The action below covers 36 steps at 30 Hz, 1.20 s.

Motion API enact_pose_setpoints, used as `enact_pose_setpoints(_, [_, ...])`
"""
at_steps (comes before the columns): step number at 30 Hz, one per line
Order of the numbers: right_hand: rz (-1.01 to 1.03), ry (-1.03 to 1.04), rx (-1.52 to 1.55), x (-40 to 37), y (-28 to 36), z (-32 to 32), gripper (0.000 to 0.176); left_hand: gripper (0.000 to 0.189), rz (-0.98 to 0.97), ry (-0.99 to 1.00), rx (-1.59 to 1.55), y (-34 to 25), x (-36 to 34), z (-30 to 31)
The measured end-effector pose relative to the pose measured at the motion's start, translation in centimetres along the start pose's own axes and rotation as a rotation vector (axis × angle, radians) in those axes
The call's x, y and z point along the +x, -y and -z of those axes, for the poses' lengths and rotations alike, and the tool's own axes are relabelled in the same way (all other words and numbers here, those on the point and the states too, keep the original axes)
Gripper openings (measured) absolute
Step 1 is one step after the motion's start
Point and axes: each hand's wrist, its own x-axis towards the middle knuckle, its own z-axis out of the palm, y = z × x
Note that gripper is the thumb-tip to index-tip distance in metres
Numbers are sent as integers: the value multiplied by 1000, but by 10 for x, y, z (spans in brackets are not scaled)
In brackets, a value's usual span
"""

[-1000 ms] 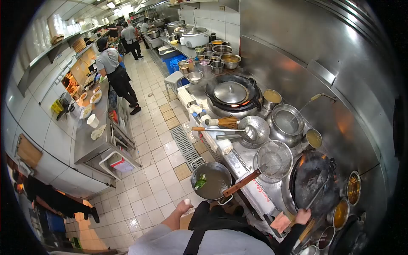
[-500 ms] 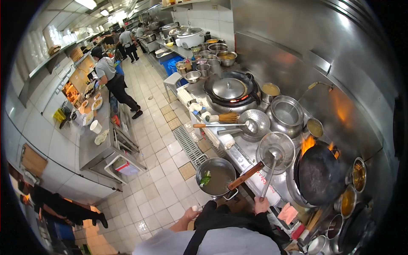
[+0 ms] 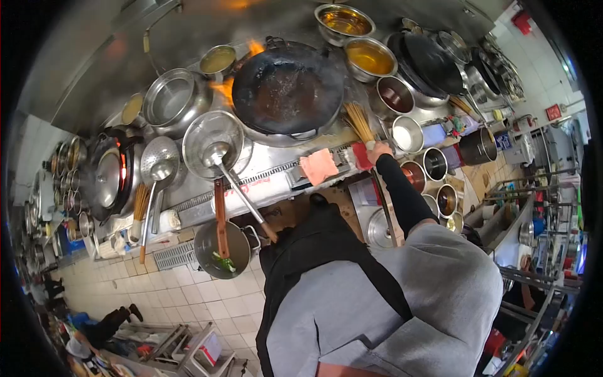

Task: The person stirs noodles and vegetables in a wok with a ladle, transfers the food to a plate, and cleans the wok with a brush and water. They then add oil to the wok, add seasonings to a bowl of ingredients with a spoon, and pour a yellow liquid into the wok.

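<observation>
My right hand [image 3: 379,151] is closed round the lower end of a bamboo wok brush [image 3: 359,121], whose bristles point up toward the range. A dark wok [image 3: 287,88] sits left of the brush, with some liquid on its bottom. Flames [image 3: 224,90] rise at its left rim. Close to my right hand are a red cloth [image 3: 362,156] and a small pot of white contents [image 3: 407,135]. Farther left, a ladle [image 3: 244,195] rests with its bowl in a wire strainer [image 3: 195,137], and no hand is on it. My left hand is out of view.
Bowls of amber liquid [image 3: 370,58] stand behind the brush. A pink cloth [image 3: 319,166] lies on the range's front edge. Below it to the left, a pot [image 3: 204,246] holds green leaves. Several sauce pots [image 3: 434,163] stand right of my arm. Another wok [image 3: 433,63] is at upper right.
My view has swung to the right. My right hand has let go of the ladle and taken hold of the bamboo brush. My left hand has left the view.
</observation>
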Motion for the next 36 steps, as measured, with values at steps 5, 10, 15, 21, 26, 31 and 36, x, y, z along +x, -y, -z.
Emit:
enact_pose_setpoints(5, [35, 75, 85, 15, -4, -20, 93, 34, -95, -111, -84, -36, 28, 22])
enact_pose_setpoints(10, [-159, 277, 1205, -28, 24, 66, 78, 32, -293, -588, 2, -153, 37, 93])
enact_pose_setpoints(15, [3, 133, 1686, -113, 58, 16, 55, 56, -575, -779, -195, -348, -32, 107])
enact_pose_setpoints(21, [-45, 474, 1640, -100, 34, 41, 68, 63, -784, -80, 94, -507, -72, -13])
enact_pose_setpoints(26, [-116, 827, 1499, -73, 3, 6, 43, 73, -1328, 371, 623, -544, -39, -175])
enact_pose_setpoints(31, [-92, 1004, 2002, -75, -43, 76, 43, 57, -1409, 504, 784, -538, -21, -234])
enact_pose_setpoints(36, [130, 952, 1991, -62, -44, 125, 71, 55, -1362, 525, 1082, -534, -30, -214])
